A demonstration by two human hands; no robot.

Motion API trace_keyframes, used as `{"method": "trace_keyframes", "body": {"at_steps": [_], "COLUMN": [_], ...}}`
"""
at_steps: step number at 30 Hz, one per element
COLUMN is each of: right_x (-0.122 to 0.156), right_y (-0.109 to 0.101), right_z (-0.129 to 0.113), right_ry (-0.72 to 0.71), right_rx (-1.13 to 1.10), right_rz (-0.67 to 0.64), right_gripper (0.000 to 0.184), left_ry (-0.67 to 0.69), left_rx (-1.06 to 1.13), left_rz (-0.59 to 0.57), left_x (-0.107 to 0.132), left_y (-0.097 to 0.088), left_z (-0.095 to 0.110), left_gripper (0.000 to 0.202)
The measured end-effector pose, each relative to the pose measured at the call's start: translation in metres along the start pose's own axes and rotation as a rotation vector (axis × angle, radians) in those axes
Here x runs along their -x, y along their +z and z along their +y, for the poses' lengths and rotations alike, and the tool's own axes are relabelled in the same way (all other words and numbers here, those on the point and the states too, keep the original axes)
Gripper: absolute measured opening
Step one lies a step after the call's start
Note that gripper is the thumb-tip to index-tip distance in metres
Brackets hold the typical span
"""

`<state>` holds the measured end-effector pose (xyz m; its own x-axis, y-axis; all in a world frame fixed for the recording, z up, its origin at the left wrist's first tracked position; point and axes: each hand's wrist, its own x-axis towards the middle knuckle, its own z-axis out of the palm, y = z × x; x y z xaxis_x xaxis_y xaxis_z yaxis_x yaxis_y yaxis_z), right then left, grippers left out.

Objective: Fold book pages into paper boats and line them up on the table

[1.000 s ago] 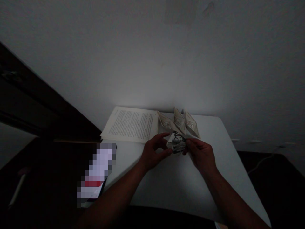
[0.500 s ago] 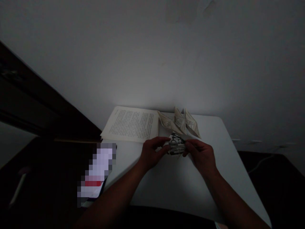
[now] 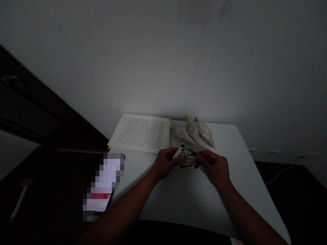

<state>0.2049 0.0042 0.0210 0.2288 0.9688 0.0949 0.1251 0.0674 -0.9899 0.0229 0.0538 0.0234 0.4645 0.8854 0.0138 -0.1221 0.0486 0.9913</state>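
Between my hands, over the near part of the white table [image 3: 189,200], is a small folded piece of printed paper [image 3: 187,156] with a dark pattern on it. My left hand [image 3: 166,162] pinches its left side, the thumb lying across the front. At its right edge my right hand [image 3: 212,165] is closed, thumb and fingertips pressed on the paper. Just beyond stand three folded paper boats: a left one [image 3: 181,132], a middle one [image 3: 192,129] and a right one [image 3: 205,132], close together and tilted.
A stack of printed pages [image 3: 143,132] lies at the table's back left, against the wall [image 3: 158,68]. On the left edge rests a phone [image 3: 103,187] with a lit, blurred-out screen. A dark door frame [image 3: 51,98] stands at the left.
My left thumb has moved onto the front of the folded paper, and the paper has turned slightly. My right hand has shifted a little to the left. The boats and pages are unmoved.
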Motion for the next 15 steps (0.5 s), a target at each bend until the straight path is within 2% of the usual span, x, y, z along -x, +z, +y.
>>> {"method": "trace_keyframes", "body": {"at_steps": [4, 8, 15], "right_x": [0.0007, -0.0018, -0.0054], "right_y": [-0.0004, -0.0021, -0.0041], "right_z": [-0.0026, 0.0000, 0.0068], "right_ry": [0.004, 0.040, 0.049], "right_rx": [0.007, -0.046, -0.084], "right_rz": [-0.026, -0.029, -0.033], "right_gripper": [0.018, 0.019, 0.022], "left_ry": [-0.103, -0.122, -0.154], "left_rx": [-0.047, 0.054, 0.110], "left_rz": [-0.030, -0.113, -0.152], "left_x": [0.0002, 0.0001, -0.0005], "left_y": [0.0005, 0.0009, -0.0012], "left_z": [0.0048, 0.0071, 0.0034], "left_gripper": [0.043, 0.042, 0.039]}}
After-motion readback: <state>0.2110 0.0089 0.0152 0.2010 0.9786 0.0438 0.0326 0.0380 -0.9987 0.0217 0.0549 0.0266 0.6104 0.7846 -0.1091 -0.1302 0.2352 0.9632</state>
